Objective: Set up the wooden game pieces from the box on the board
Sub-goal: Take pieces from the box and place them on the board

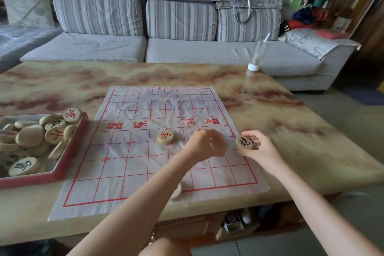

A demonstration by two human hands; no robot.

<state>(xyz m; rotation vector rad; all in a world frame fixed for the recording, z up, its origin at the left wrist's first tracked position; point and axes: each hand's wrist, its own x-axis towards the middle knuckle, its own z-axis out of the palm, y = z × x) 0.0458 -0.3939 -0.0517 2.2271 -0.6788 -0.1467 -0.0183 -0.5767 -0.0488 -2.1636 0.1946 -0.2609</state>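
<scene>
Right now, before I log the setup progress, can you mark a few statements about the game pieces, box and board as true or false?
1. The right hand holds a black-character piece. True.
2. No piece lies on the paper board. False: a red-character piece lies near its middle.
3. The red box sits right of the board. False: it sits left of it.
4. The box holds many loose pieces. True.
5. The clear cup stands on the board. False: it stands on the table, beyond the board.

Glossy marbled tabletop (270, 114), creased papery board sheet (133, 164), smooth wooden pieces (165, 137).
</scene>
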